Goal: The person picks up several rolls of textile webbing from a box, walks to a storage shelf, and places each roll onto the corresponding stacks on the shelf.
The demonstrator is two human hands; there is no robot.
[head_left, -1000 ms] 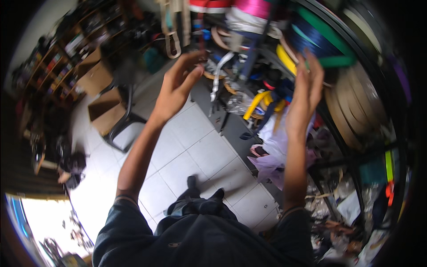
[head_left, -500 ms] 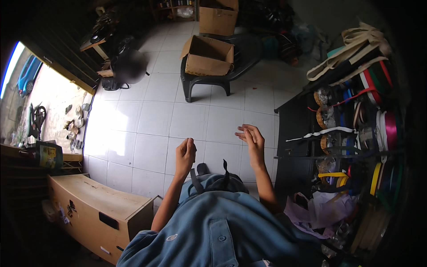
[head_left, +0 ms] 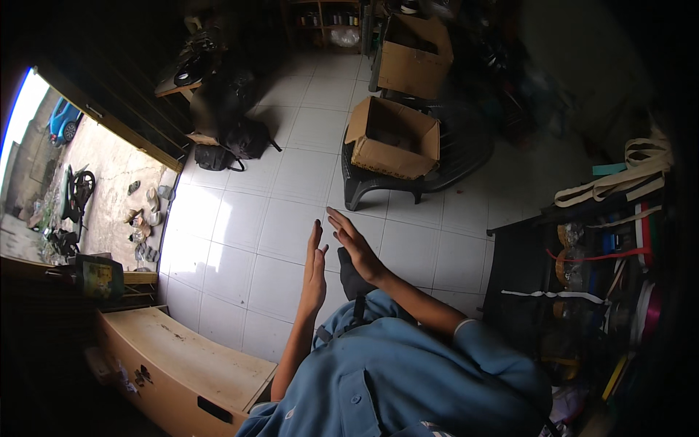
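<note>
In front of my body, above the tiled floor [head_left: 286, 231], I hold both hands up close together. My left hand [head_left: 314, 271] is upright with its fingers stretched out and nothing in it. Just to its right, my right hand [head_left: 359, 249] slants up and leftward, its fingers extended and also holding nothing. The palms face each other with a narrow gap between them. Beyond the hands, an open cardboard box [head_left: 393, 158] rests on a dark plastic chair [head_left: 466, 156].
Another cardboard box [head_left: 411, 69] stands behind the chair. Rolls of ribbon and straps hang on a dark rack [head_left: 520, 269] at right. A wooden cabinet [head_left: 182, 349] is at lower left, near an open doorway. Black bags [head_left: 247, 138] lie on the floor at far left.
My right hand has swung left, close to my left hand. My left hand's curled fingers have straightened. The view has turned left, so the chair and boxes appear farther right.
</note>
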